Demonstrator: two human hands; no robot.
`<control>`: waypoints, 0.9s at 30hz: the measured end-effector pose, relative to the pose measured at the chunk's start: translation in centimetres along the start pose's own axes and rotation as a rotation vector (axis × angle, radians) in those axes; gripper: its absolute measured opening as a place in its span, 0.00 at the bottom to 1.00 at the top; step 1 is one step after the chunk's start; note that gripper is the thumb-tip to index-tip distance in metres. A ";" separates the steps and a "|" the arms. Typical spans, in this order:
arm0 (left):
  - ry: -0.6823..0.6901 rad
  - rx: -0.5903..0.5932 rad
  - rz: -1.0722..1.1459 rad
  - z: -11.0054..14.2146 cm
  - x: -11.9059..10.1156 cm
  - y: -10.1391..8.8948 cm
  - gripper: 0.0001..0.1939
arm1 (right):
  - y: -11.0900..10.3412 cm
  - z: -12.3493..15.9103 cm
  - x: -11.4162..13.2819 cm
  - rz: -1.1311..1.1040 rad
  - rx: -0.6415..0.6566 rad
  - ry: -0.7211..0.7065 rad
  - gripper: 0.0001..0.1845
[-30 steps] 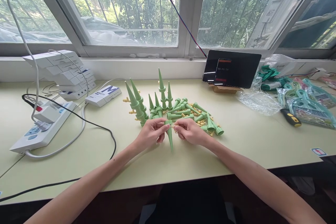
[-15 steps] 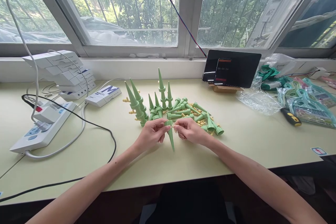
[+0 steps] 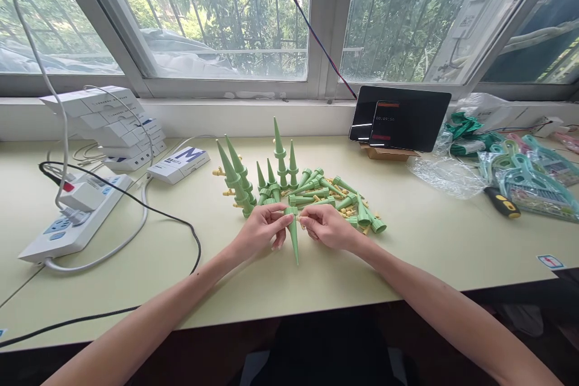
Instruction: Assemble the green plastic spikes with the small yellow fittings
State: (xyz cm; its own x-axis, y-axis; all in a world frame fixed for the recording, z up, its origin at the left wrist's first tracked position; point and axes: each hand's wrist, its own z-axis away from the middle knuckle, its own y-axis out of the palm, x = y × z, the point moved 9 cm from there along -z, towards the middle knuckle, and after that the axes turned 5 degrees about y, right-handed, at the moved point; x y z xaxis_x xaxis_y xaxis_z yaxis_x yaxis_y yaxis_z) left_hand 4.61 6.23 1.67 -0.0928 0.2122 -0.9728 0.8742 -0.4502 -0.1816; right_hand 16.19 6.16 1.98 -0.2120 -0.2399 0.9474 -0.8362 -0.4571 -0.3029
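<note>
My left hand is closed on a green plastic watering spike, gripped by its wide collar with the point hanging down. Against the right side of that collar my right hand makes a pinch; a small yellowish piece seems to be at its fingertips, mostly hidden. Behind my left hand stand stacked green spikes with yellow valves sticking out sideways. More stacked spikes rise behind the held one. Past my right hand lies a loose heap of green spikes mixed with small yellow valves.
White boxes, a power strip and a black cable are on the left. A tablet and phone lean on a small carton at the back. Bagged brushes and a yellow-black screwdriver handle lie right.
The held spike has turned slightly, its point now lower and a little further left. Both hands keep nearly the same place and grip.
</note>
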 end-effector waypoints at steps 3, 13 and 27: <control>0.089 -0.067 -0.067 0.1 -0.2 -0.5 0.13 | 0.1 0.0 -0.1 -0.052 0.016 0.029 0.15; 0.036 -0.008 -0.024 0.0 0.1 -0.3 0.14 | 0.1 0.1 -0.1 0.008 0.012 0.010 0.16; 0.082 -0.038 -0.052 0.1 -0.3 -0.3 0.13 | 0.0 0.1 0.4 0.085 -0.014 -0.022 0.15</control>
State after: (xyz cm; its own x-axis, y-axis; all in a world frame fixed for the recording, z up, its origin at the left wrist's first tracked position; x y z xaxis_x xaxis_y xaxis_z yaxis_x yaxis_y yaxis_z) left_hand 4.38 6.23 2.02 -0.1004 0.3052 -0.9470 0.8867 -0.4042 -0.2243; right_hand 16.15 6.03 2.31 -0.2719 -0.2963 0.9156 -0.8225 -0.4223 -0.3809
